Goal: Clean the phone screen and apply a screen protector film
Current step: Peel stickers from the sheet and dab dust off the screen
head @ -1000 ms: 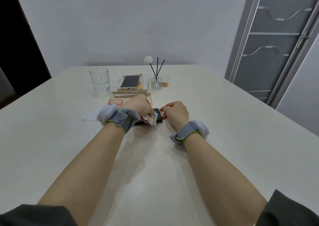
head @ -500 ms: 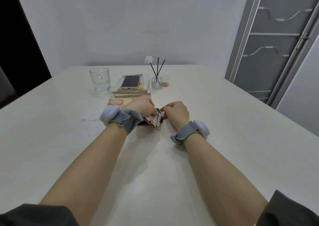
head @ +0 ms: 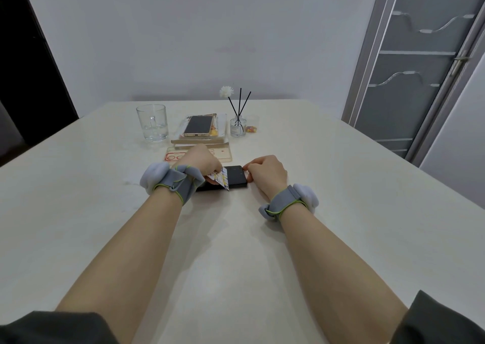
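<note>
A black phone lies flat on the white table, its long side running left to right. My left hand pinches a small colourful card and holds it tilted with its edge on the screen. The left part of the phone is hidden under that hand and its wrist strap. My right hand grips the phone's right end with its fingertips.
Behind the hands lie a flat clear package with red print, a gold phone on stacked packaging, a drinking glass and a reed diffuser bottle. A grey door stands at the right.
The card slid right along the screen, then back left, so more of the phone's right part shows now. My right hand stayed at the phone's end.
</note>
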Available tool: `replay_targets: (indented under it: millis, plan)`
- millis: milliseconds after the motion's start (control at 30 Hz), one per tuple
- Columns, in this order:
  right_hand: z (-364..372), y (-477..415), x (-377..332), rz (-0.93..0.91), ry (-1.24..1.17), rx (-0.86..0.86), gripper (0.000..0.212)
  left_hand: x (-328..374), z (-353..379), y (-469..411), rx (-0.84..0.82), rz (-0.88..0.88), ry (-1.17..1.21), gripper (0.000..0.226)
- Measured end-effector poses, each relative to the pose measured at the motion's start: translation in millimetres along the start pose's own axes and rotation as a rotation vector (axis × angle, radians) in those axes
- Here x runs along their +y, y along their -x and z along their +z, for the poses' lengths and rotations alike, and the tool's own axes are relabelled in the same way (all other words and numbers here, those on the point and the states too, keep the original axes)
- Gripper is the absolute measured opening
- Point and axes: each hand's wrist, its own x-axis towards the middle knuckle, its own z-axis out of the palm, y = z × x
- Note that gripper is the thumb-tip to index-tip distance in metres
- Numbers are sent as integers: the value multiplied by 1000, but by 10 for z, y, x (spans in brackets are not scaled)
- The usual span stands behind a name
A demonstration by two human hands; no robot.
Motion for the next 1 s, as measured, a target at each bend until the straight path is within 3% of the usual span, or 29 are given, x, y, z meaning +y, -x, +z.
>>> replay_targets:
  millis: [233,733,1000]
  plan:
    - [-7,7,-11,7,14,-1,32,37,142,-66,28,41,95,42]
    - [0,-4,-14,14,20,2,30,60,90,-96,48,41,33,12]
    - [9,-14,-17,18,37,10,30,92,186,-102,22,56,91,16]
